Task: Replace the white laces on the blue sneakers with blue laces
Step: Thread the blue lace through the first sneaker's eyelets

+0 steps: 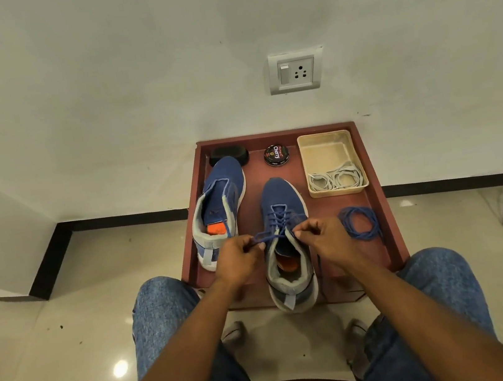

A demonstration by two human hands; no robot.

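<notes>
STEP: near sneaker (283, 218) at the surface's (254, 186) front edge, blue lace (276, 222) nearly threaded | HANDS: left hand (237, 259) and right hand (327, 237) each pinch a lace end beside its collar | NEXT: likely tying off; then far sneaker (219, 205), left of it, needs the coiled lace (361, 223) lying right.

A round black tin (276, 155) with the word Cherry on its lid sits at the back of the red-brown surface (386, 203). A black brush (228, 155) lies near it. A white wall socket (294, 71) is on the wall above. The floor (55, 350) is shiny.
</notes>
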